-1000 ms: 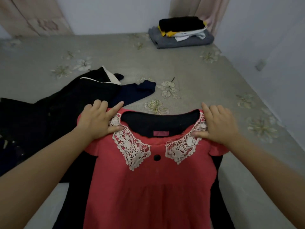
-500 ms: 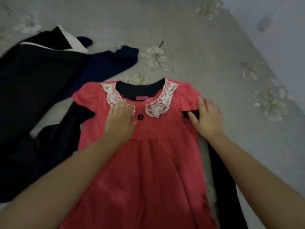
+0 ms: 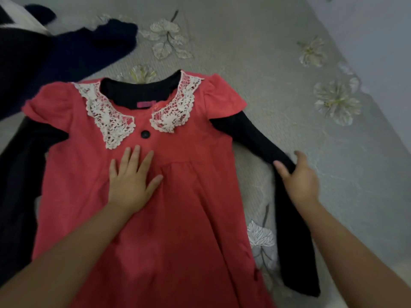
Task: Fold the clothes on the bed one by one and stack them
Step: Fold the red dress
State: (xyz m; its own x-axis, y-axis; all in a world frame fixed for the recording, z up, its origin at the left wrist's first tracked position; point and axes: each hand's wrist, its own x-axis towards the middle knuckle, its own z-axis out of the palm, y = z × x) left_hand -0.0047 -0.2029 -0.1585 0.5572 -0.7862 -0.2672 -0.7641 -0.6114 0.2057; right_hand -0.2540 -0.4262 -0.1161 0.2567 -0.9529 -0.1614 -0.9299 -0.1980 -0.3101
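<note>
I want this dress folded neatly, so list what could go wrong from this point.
1. The right hand grips only the middle of the black sleeve; its long end may trail or twist when folded in.
2. The left hand presses just the chest of the dress, so the lace collar could bunch.
3. The other sleeve lies against dark clothes and may snag them.

No readable text, numbers or brand marks anywhere. Only candidate: pink neck label (image 3: 146, 104) inside red dress (image 3: 169, 196) collar, too blurred to make out any lettering.
</note>
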